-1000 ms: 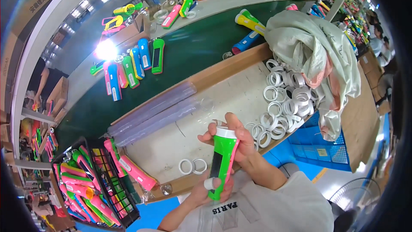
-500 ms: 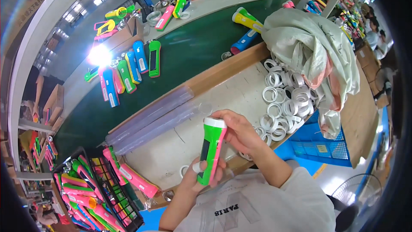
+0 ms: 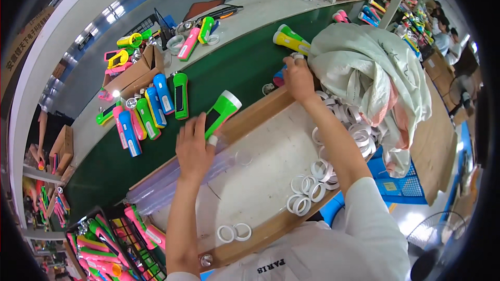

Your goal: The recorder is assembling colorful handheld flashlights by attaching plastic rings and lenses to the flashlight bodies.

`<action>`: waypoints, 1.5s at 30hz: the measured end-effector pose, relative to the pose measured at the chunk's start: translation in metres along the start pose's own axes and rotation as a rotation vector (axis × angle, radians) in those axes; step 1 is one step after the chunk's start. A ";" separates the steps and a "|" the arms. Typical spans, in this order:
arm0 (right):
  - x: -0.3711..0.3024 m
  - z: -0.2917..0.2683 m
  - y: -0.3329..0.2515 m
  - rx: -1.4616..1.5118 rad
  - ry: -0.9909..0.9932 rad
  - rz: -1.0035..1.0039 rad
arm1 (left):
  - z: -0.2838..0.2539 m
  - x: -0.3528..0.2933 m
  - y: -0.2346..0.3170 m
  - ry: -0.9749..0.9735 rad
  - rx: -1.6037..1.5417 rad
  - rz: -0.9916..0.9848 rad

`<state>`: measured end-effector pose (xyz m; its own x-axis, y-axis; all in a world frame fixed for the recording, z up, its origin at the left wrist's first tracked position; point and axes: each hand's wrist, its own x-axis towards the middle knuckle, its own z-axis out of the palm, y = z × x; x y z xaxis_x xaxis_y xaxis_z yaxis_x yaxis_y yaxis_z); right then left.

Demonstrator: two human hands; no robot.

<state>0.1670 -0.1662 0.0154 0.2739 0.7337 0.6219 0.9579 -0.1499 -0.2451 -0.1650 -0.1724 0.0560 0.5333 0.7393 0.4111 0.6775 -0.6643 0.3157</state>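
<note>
My left hand (image 3: pixel 194 151) is over the green belt, its fingers and thumb closed around the lower end of a green and pink flashlight (image 3: pixel 221 112) with a white head ring. The flashlight's head points up and to the right. Farther right, my right hand (image 3: pixel 299 80) grips a blue flashlight (image 3: pixel 279 78) with a pink end, which it mostly covers. A white cover shows on a fingertip of my right hand and on my left thumb. Just beyond my right hand lie a yellow and a green flashlight (image 3: pixel 291 41).
White rings (image 3: pixel 312 187) are heaped in the tray (image 3: pixel 265 177), beside a pale sack (image 3: pixel 364 67). Clear plastic sleeves (image 3: pixel 177 182) lie along its far edge. Several flashlights (image 3: pixel 148 117) rest on the belt at left; a black crate (image 3: pixel 130 239) of flashlights stands near left.
The green and pink flashlight has gone from in front of me, in both hands, to over the belt in my left hand. My right hand has left it and reached the blue flashlight.
</note>
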 end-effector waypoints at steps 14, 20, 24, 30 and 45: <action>0.063 0.034 0.028 -0.352 -0.916 -0.087 | 0.058 0.009 -0.060 -0.166 -0.210 -0.103; 0.022 -0.057 -0.056 0.179 -0.303 -0.243 | 0.040 0.004 -0.022 -0.031 -0.101 0.231; -0.034 -0.123 -0.104 0.634 -0.712 0.071 | 0.041 -0.030 0.023 -0.230 -0.062 0.408; -0.156 -0.115 -0.116 0.862 -0.727 0.588 | 0.036 -0.053 0.031 -0.361 0.023 0.380; -0.154 -0.117 -0.011 -0.308 -0.576 0.066 | -0.031 -0.122 0.026 -0.250 0.039 0.176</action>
<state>0.1240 -0.3556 0.0095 0.3244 0.9412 0.0943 0.9451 -0.3266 0.0084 -0.2279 -0.2832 0.0403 0.7492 0.6206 0.2316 0.5800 -0.7835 0.2231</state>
